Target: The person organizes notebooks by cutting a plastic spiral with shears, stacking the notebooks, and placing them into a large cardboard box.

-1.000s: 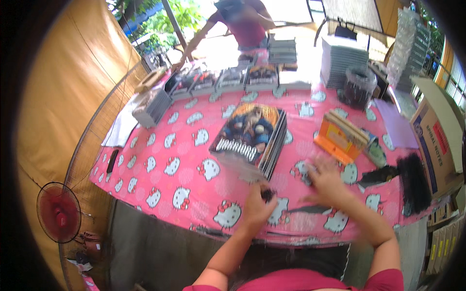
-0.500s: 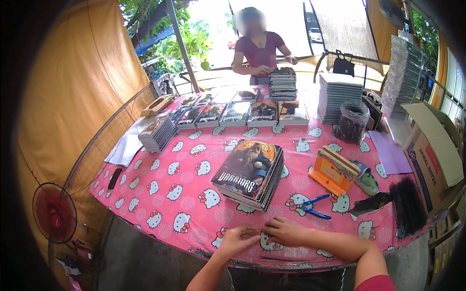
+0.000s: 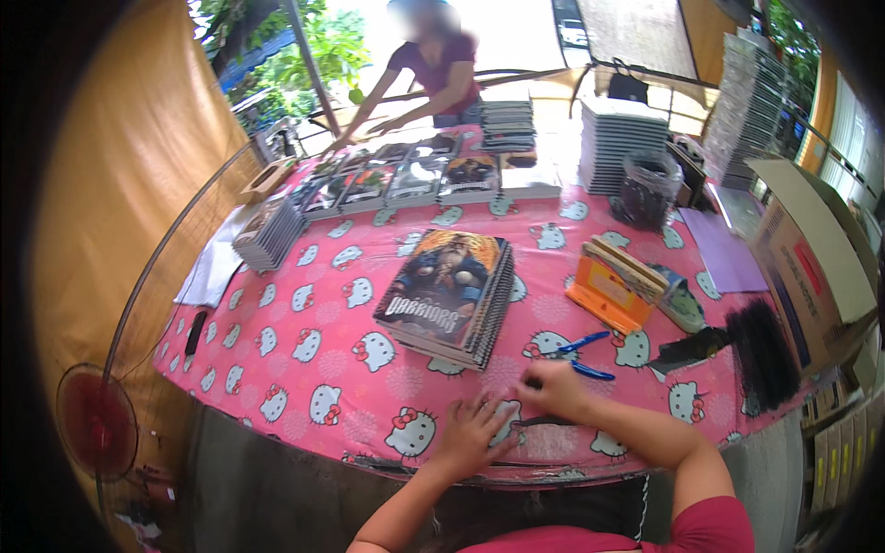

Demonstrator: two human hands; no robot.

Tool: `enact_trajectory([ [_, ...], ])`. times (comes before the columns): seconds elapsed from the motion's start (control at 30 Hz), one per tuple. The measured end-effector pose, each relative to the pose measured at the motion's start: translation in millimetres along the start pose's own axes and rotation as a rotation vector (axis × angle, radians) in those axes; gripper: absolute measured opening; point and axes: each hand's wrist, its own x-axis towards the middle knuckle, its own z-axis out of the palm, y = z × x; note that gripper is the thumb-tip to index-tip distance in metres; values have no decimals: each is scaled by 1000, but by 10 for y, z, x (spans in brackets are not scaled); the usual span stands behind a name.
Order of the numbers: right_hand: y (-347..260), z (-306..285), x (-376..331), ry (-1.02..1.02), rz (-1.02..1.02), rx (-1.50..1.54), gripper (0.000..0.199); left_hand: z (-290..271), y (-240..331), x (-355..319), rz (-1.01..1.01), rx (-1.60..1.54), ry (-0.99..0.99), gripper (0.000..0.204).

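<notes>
My left hand [image 3: 475,431] lies with its fingers spread on the pink cartoon-print tablecloth, close to the table's near edge. Just right of it, my right hand [image 3: 553,389] is closed, its fingers curled downward; what they hold, if anything, is hidden. Beyond both hands sits a short stack of spiral notebooks [image 3: 441,293] with an illustrated cover on top. Blue-handled pliers [image 3: 590,370] lie right beside my right hand, partly behind it.
An orange holder [image 3: 608,293], a pile of black spiral coils [image 3: 763,355] and an open carton [image 3: 816,276] stand on the right. Rows of notebooks [image 3: 413,182] and tall notebook stacks [image 3: 622,147] line the far side, where a co-worker [image 3: 438,74] leans over.
My left hand has flattened and spread its fingers. My right hand has moved rightward toward the pliers and curled. The co-worker now reaches toward the left. The whole view has shifted.
</notes>
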Motion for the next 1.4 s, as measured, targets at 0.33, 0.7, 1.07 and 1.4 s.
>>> enact_trajectory([
  [0.33, 553, -2571, 1345, 808, 278, 483, 30, -29, 32, 78, 114, 77, -292, 54],
  [0.7, 2207, -3640, 2474, 312, 311, -627, 65, -133, 11, 145, -8, -89, -344, 56],
  [1.07, 518, -2474, 1748, 463, -418, -649, 21, -184, 27, 172, -37, -234, -314, 53],
  [1.4, 250, -829, -18, -324, -70, -740, 55, -863, -312, 441, 66, -584, 351, 13],
])
